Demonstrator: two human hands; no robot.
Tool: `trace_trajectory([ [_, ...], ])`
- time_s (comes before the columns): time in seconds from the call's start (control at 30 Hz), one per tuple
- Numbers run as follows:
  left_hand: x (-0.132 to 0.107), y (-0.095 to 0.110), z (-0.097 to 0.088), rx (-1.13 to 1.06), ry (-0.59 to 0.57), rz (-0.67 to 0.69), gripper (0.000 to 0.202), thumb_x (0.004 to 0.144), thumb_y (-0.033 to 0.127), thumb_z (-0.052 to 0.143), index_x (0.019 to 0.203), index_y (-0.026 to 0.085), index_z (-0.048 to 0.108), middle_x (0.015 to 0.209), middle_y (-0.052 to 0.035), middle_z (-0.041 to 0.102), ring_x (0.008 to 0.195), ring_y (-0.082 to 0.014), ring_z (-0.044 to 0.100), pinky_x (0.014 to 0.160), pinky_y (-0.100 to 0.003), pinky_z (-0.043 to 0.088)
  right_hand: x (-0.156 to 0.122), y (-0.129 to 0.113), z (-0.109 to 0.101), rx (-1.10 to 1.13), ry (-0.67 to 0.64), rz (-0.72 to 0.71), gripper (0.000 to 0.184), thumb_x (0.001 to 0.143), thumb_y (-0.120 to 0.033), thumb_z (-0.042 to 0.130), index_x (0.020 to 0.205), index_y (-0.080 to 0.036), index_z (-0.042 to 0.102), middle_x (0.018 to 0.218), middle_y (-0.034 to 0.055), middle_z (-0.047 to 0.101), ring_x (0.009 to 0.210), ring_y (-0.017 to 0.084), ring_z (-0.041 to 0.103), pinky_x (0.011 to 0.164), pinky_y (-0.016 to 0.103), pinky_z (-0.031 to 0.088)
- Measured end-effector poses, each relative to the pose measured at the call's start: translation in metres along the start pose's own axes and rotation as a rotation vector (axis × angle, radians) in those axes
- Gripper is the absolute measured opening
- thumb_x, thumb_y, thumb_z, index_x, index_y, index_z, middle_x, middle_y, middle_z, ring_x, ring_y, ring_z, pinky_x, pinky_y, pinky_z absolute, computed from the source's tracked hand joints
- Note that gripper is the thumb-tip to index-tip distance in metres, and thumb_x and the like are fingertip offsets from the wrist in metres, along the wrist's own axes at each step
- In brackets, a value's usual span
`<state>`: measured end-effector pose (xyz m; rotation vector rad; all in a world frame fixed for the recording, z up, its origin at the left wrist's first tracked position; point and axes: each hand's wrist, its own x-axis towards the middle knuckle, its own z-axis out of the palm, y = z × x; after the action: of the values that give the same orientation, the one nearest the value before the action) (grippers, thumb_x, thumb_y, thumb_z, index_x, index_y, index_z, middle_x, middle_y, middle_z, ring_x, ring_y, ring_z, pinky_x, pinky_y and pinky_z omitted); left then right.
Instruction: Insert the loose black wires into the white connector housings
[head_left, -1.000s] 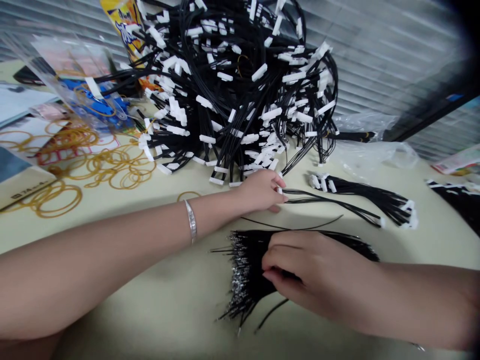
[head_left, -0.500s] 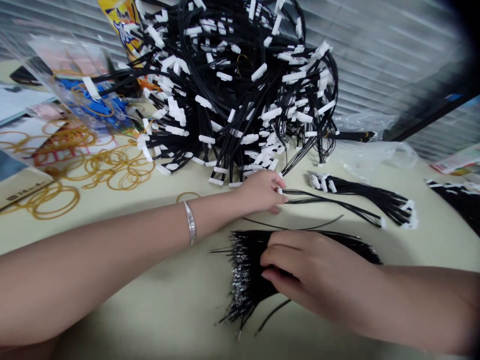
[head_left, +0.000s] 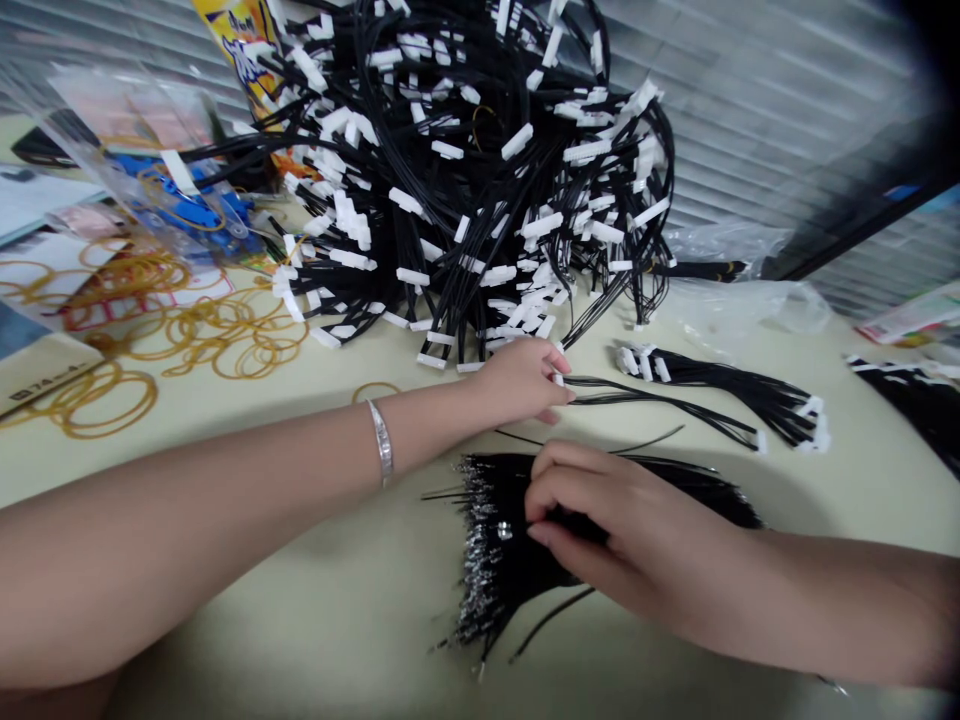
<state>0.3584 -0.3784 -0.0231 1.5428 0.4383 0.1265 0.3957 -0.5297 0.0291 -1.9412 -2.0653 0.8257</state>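
My left hand (head_left: 525,380) is closed at the fingertips on the white connector end of a small wire harness (head_left: 660,393), whose black wires lie to the right and end in another white connector. My right hand (head_left: 585,505) pinches a black wire, its shiny metal terminal (head_left: 504,531) poking out left of the thumb and fingertip. Beneath that hand spreads a bundle of loose black wires (head_left: 510,580), their metal terminals lined up at the left. My palm and wrist cover part of the bundle.
A tall heap of black harnesses with white connectors (head_left: 448,150) stands at the back. Yellow rubber bands (head_left: 232,335) lie left, near a plastic bag of blue pieces (head_left: 225,230). Finished-looking harnesses (head_left: 720,385) lie right, below a clear plastic bag (head_left: 750,315).
My right hand has lifted slightly from the bundle, and a wire's metal terminal now shows at its fingertips. My left hand stays in place on the connector.
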Motion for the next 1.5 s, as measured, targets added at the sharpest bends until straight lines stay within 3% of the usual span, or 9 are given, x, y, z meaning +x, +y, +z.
trace_trajectory([
  [0.13, 0.000, 0.000, 0.000, -0.004, 0.002, -0.003, 0.023, 0.073, 0.013, 0.063, 0.094, 0.010, 0.055, 0.094, -0.0089, 0.054, 0.073, -0.0139, 0.060, 0.063, -0.032, 0.056, -0.003, -0.003, -0.009, 0.085, 0.008, 0.128, 0.010, 0.089, -0.023, 0.038, 0.087, -0.017, 0.047, 0.080, -0.0017, 0.051, 0.069, 0.006, 0.043, 0.063, 0.021, 0.036],
  [0.27, 0.000, 0.004, 0.002, -0.006, 0.014, -0.023, 0.020, 0.073, 0.010, 0.062, 0.091, 0.009, 0.054, 0.083, -0.0053, 0.053, 0.070, -0.0118, 0.058, 0.062, -0.032, 0.056, -0.004, -0.001, -0.014, 0.211, 0.004, 0.228, 0.018, 0.090, -0.032, 0.039, 0.089, -0.021, 0.053, 0.075, -0.0039, 0.055, 0.064, 0.005, 0.044, 0.055, 0.019, 0.034],
  [0.37, -0.001, 0.006, 0.003, -0.017, 0.019, -0.035, 0.019, 0.073, 0.008, 0.060, 0.090, 0.009, 0.053, 0.083, -0.0040, 0.052, 0.068, -0.0096, 0.056, 0.062, -0.030, 0.056, -0.003, 0.001, -0.015, 0.367, 0.030, 0.258, 0.018, 0.088, -0.033, 0.045, 0.092, -0.021, 0.058, 0.083, -0.0032, 0.061, 0.070, 0.005, 0.050, 0.059, 0.017, 0.038],
  [0.53, 0.000, 0.007, 0.004, -0.026, 0.018, -0.050, 0.017, 0.074, 0.007, 0.059, 0.089, 0.009, 0.053, 0.081, -0.0037, 0.052, 0.066, -0.0088, 0.055, 0.061, -0.029, 0.056, -0.003, 0.001, -0.014, 0.496, 0.062, 0.266, 0.016, 0.082, -0.031, 0.053, 0.086, -0.018, 0.061, 0.073, -0.0022, 0.059, 0.060, 0.004, 0.047, 0.050, 0.014, 0.035],
  [0.77, 0.000, 0.007, 0.004, -0.038, 0.025, -0.049, 0.020, 0.073, 0.007, 0.061, 0.091, 0.010, 0.053, 0.083, -0.0045, 0.053, 0.066, -0.0090, 0.056, 0.061, -0.028, 0.056, -0.001, 0.005, -0.011, 0.400, 0.034, 0.266, 0.023, 0.079, -0.039, 0.056, 0.088, -0.020, 0.066, 0.073, -0.0009, 0.062, 0.060, 0.006, 0.049, 0.053, 0.018, 0.037],
  [1.13, -0.002, 0.007, 0.003, -0.037, 0.021, -0.042, 0.020, 0.073, 0.007, 0.061, 0.090, 0.009, 0.053, 0.083, -0.0046, 0.054, 0.067, -0.0100, 0.057, 0.062, -0.029, 0.057, 0.000, 0.005, -0.009, 0.375, 0.015, 0.232, 0.022, 0.083, -0.038, 0.052, 0.087, -0.020, 0.064, 0.076, -0.0016, 0.063, 0.061, 0.006, 0.048, 0.051, 0.018, 0.035],
  [1.23, -0.002, 0.007, 0.002, -0.036, 0.020, -0.046, 0.018, 0.073, 0.008, 0.062, 0.089, 0.010, 0.054, 0.082, -0.0043, 0.053, 0.066, -0.0096, 0.057, 0.061, -0.029, 0.057, -0.001, 0.003, -0.010, 0.274, 0.083, 0.120, 0.016, 0.085, -0.030, 0.051, 0.084, -0.017, 0.062, 0.077, -0.0016, 0.061, 0.064, 0.005, 0.048, 0.053, 0.017, 0.035],
  [1.37, -0.002, 0.009, 0.004, -0.041, 0.025, -0.062, 0.018, 0.073, 0.008, 0.062, 0.089, 0.010, 0.054, 0.083, -0.0041, 0.053, 0.068, -0.0096, 0.057, 0.061, -0.028, 0.056, -0.006, -0.002, -0.011, 0.092, 0.221, -0.075, 0.014, 0.087, -0.021, 0.047, 0.083, -0.013, 0.058, 0.078, -0.0002, 0.059, 0.073, 0.005, 0.049, 0.068, 0.018, 0.039],
  [1.5, -0.003, 0.011, 0.005, -0.040, 0.035, -0.079, 0.019, 0.073, 0.007, 0.061, 0.090, 0.010, 0.054, 0.086, -0.0046, 0.053, 0.068, -0.0088, 0.056, 0.060, -0.027, 0.056, -0.011, -0.007, -0.015, 0.119, 0.237, 0.017, 0.016, 0.088, -0.023, 0.045, 0.082, -0.013, 0.057, 0.075, -0.0019, 0.057, 0.068, 0.003, 0.047, 0.064, 0.016, 0.037],
])
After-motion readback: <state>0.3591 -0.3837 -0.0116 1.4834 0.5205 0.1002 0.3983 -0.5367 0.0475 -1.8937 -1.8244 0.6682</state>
